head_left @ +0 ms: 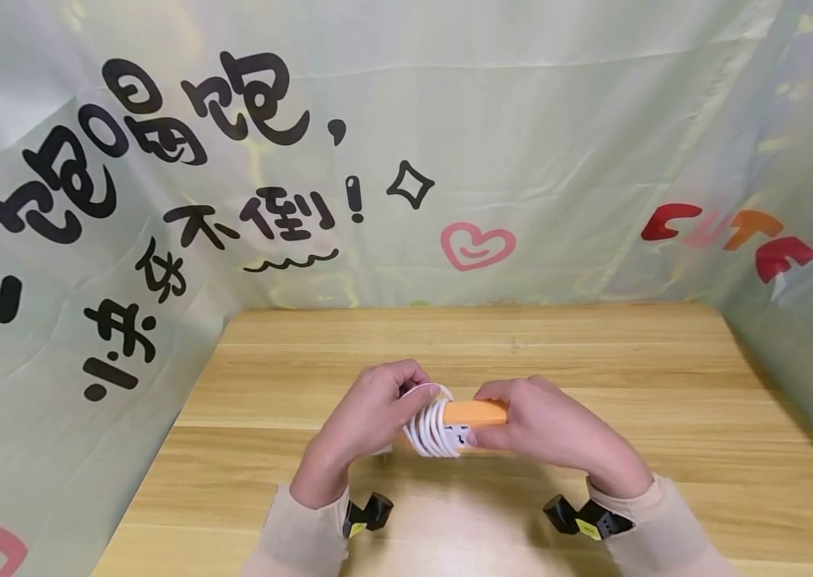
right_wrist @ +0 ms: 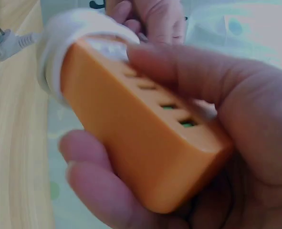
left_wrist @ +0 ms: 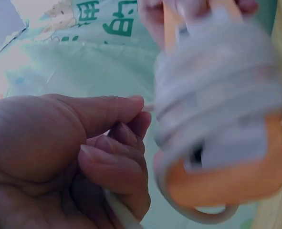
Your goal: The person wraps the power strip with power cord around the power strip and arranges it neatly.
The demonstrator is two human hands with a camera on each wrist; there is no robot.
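An orange power strip [head_left: 476,413] is held above the table, its white cord [head_left: 432,433] wound in several turns around the left end. My right hand [head_left: 546,421] grips the other end, thumb on the face with the slots and fingers curled beneath, as the right wrist view shows. My left hand [head_left: 377,409] pinches a stretch of the cord between thumb and forefinger, beside the coils. In the left wrist view more cord [left_wrist: 121,210] runs under its curled fingers. The white plug [right_wrist: 5,45] appears at the left of the right wrist view.
A wooden table [head_left: 269,481] lies under both hands. Printed fabric [head_left: 557,144] stands behind and at both sides of it. Black wrist cameras [head_left: 377,510] are strapped at both sleeves.
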